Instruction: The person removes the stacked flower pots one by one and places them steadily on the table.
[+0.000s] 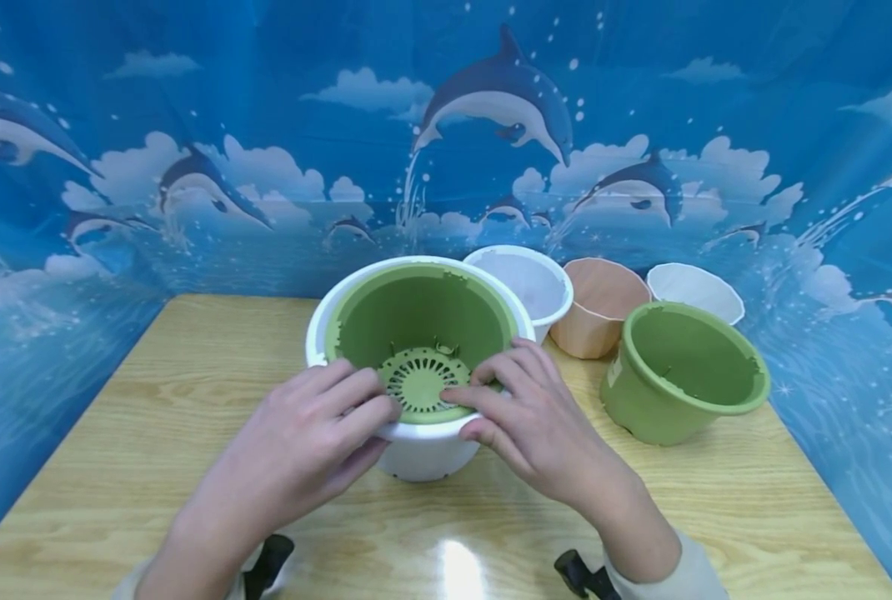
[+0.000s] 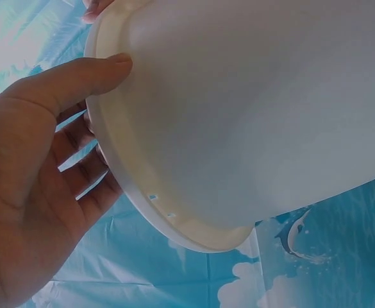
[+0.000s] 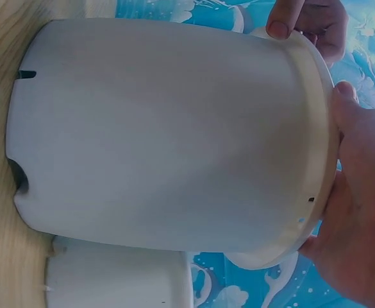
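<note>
A large white flowerpot (image 1: 419,457) stands upright on the table, and a green flowerpot (image 1: 423,300) with a slotted bottom sits inside it, its rim slightly below the white one. My left hand (image 1: 303,433) grips the near-left part of the white rim, fingers over the top and thumb (image 2: 104,74) against the outer wall under the lip. At the near-right side my right hand (image 1: 539,417) holds the rim, its fingers curled over into the green pot and its thumb (image 3: 347,106) at the white rim's outer edge. In the head view, both hands cover parts of the near rim.
To the right stands another green pot (image 1: 659,421), tilted in view. Behind it are a pinkish-tan pot (image 1: 592,329) and a white pot (image 1: 697,292). A smaller white pot (image 1: 528,279) is behind the large one. A blue dolphin-print curtain (image 1: 266,83) backs the wooden table (image 1: 116,442).
</note>
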{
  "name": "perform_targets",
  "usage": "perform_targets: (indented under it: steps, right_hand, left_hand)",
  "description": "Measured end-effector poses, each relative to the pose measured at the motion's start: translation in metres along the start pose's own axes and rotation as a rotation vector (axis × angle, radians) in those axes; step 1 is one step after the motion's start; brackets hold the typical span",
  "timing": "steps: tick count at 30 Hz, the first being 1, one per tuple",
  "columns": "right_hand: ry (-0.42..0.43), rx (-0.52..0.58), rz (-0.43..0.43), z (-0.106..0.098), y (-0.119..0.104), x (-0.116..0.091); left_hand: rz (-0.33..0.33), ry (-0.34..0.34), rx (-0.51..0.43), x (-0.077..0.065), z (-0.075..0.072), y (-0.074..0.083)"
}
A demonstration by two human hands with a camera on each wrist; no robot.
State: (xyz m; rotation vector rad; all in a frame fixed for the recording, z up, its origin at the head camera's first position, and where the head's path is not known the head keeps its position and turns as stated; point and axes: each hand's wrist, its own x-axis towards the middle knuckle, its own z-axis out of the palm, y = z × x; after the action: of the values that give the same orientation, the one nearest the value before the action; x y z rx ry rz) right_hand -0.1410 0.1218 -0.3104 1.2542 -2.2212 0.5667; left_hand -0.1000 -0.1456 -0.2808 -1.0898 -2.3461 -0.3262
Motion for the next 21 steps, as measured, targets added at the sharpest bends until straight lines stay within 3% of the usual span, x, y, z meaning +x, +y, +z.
perform_targets:
  steps: [10, 21]
  right_hand:
    - [-0.127, -0.029, 0.028, -0.0034, -0.0025, -0.0002]
    - [-0.057, 0.039, 0.033, -0.0009, -0.0045, 0.0015]
  left_hand:
    - [-0.004, -0.014, -0.008, -0.0003, 0.0019, 0.0006]
    - [0.03, 0.069, 0.004, 0.0007, 0.0045, -0.0003]
